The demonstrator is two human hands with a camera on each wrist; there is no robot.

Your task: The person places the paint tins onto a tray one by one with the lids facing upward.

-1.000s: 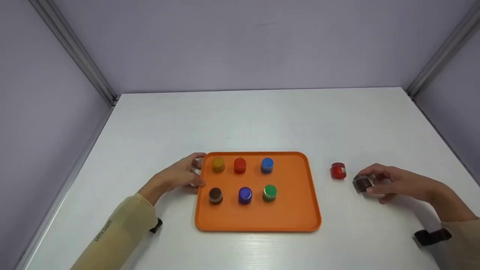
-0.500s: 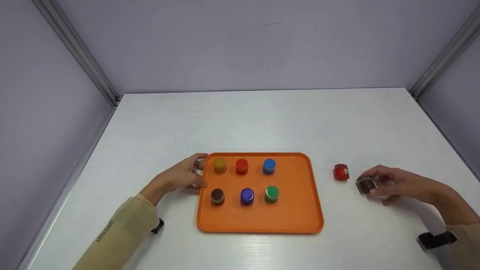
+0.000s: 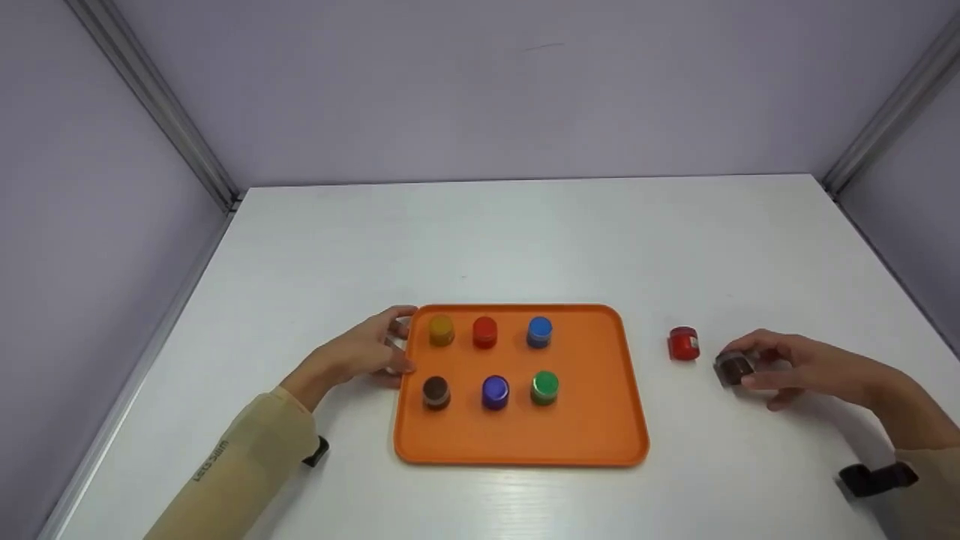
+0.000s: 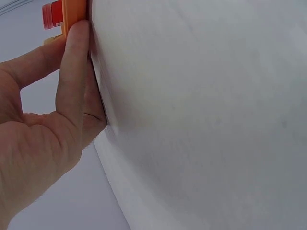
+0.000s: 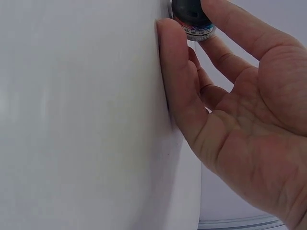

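Head view: I see the right hand (image 3: 802, 366) at right of frame, fingers pinched round a brown jar (image 3: 733, 368) on the white surface (image 3: 525, 240), just right of a red jar (image 3: 683, 343). The left hand (image 3: 364, 355) rests against the orange tray (image 3: 592, 427) edge, fingers fairly straight.

Left wrist: fingers (image 4: 74, 76) touch the tray rim, upper left.

Right wrist: thumb and fingers (image 5: 175, 62) clamp the jar, top centre; its label is probably printed, too blurred to read.

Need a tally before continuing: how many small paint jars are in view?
8. Six stand on the orange plastic tray, one red-lidded jar sits on the white table, one dark brown jar is in the right hand.
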